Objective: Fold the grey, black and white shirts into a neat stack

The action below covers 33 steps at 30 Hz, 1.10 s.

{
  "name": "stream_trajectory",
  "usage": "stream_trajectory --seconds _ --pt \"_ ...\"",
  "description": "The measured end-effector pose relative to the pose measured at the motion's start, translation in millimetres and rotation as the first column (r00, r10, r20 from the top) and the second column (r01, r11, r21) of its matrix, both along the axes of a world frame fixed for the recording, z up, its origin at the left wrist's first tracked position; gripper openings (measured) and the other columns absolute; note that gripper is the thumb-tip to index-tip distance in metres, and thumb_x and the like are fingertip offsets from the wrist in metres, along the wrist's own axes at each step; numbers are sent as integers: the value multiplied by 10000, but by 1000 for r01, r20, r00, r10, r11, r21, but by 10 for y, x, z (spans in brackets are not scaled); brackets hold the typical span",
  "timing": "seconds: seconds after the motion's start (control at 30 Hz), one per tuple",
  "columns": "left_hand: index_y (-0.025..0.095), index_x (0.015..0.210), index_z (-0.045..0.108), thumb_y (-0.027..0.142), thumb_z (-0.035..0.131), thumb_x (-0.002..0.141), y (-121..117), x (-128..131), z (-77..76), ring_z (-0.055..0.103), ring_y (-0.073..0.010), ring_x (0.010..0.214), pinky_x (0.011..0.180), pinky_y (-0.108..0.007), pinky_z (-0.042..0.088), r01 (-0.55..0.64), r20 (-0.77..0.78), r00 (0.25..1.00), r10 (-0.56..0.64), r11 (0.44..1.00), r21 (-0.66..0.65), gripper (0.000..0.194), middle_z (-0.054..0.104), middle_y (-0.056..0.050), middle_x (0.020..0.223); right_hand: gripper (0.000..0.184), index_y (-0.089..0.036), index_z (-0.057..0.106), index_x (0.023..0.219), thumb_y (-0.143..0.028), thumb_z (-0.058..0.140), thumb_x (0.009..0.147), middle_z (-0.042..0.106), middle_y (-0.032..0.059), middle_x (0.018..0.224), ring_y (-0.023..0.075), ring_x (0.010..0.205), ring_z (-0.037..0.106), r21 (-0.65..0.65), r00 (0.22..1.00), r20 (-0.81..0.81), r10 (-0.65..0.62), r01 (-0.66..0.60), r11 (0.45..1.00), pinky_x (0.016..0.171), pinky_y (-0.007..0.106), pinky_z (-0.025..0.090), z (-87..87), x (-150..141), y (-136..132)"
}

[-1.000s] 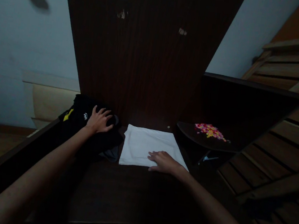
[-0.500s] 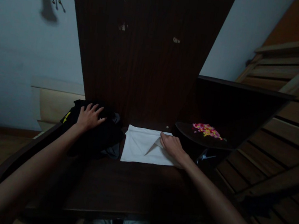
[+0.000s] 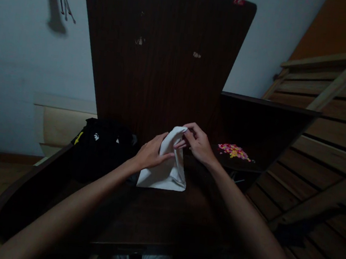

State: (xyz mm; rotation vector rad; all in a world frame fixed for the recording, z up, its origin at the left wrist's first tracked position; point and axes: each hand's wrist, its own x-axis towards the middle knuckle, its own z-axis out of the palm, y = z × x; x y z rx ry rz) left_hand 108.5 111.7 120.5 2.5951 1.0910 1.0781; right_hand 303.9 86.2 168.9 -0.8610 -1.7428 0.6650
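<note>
A white folded cloth (image 3: 162,176) stands partly raised on the dark wooden desk, its lower edge resting on the surface. My left hand (image 3: 152,154) grips it from the left, thumb across the near side and fingers behind. At the top right corner, my right hand (image 3: 199,144) pinches the cloth's edge with thumb and fingers. Between the hands the cloth bends over, and a fold opens toward the right. Left of it lies a heap of black fabric (image 3: 100,154) with a yellow patch; neither hand touches that heap.
The dark desk (image 3: 136,221) has a tall upright back panel (image 3: 161,69) and a raised left edge. Small pink and yellow pieces (image 3: 235,151) lie on a shelf at right. Wooden slats (image 3: 330,153) stand along the right side.
My left hand has left the black heap and moved right onto the cloth. The cloth, flat before, is now lifted and folded over. My right hand has risen with its edge.
</note>
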Motion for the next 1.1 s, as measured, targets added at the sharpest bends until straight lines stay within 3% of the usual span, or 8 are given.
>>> stream_trajectory --seconds 0.13,0.23,0.37,0.5,0.7,0.83,0.97,1.1 --pt "187 848 645 212 429 848 -8 85 277 619 -196 725 679 -297 442 -99 276 955 108 994 -46 217 666 -41 773 383 -235 477 1065 -494 603 814 644 13 919 148 659 645 120 943 270 -195 168 978 610 281 514 -247 -168 -133" --pt "177 657 571 167 443 814 3 6 507 543 -149 628 618 -251 394 -148 456 880 133 989 -4 203 587 -1 643 449 -204 503 1100 -392 683 734 644 83 1061 218 852 655 189 713 573 -404 364 912 713 317 500 -566 -171 -92" --pt "174 638 545 141 459 812 -6 -234 770 480 -117 587 571 -219 360 -158 637 766 86 986 56 196 534 23 618 284 -199 607 1077 -348 531 848 679 128 1100 277 965 668 51 473 828 -301 472 880 755 340 491 -840 -45 47" --pt "173 611 530 100 485 771 7 -552 911 455 -106 585 553 -204 348 -183 698 714 59 978 104 182 511 33 604 281 -168 703 895 -337 478 886 736 127 838 247 763 704 -187 586 795 -158 485 854 635 291 499 -728 140 194" --pt "160 628 569 50 491 734 80 -912 932 452 -95 581 552 -194 344 -253 766 636 96 963 90 172 519 42 602 363 -129 688 787 -375 461 929 645 63 519 159 448 597 -450 809 583 -69 393 802 439 224 435 -186 285 366" --pt "163 606 596 13 509 698 96 -1064 959 459 -94 585 568 -193 357 -289 793 603 88 950 114 197 536 48 604 234 -141 705 903 -250 498 908 702 98 673 194 592 676 -97 584 757 -293 545 833 545 236 467 138 273 403" --pt "156 591 609 -15 504 675 91 -1201 1007 432 -89 571 549 -191 334 -347 831 545 114 932 100 217 517 58 568 312 -159 658 1093 -90 501 832 694 155 1061 273 963 668 440 247 719 -649 562 701 749 297 484 323 217 364" --pt "136 603 602 -27 504 671 57 -1315 1049 389 -72 566 536 -179 305 -389 846 519 121 915 108 202 481 67 563 350 -142 632 1142 -87 466 839 627 190 1171 302 1025 639 513 121 734 -668 546 663 814 355 485 343 215 357"
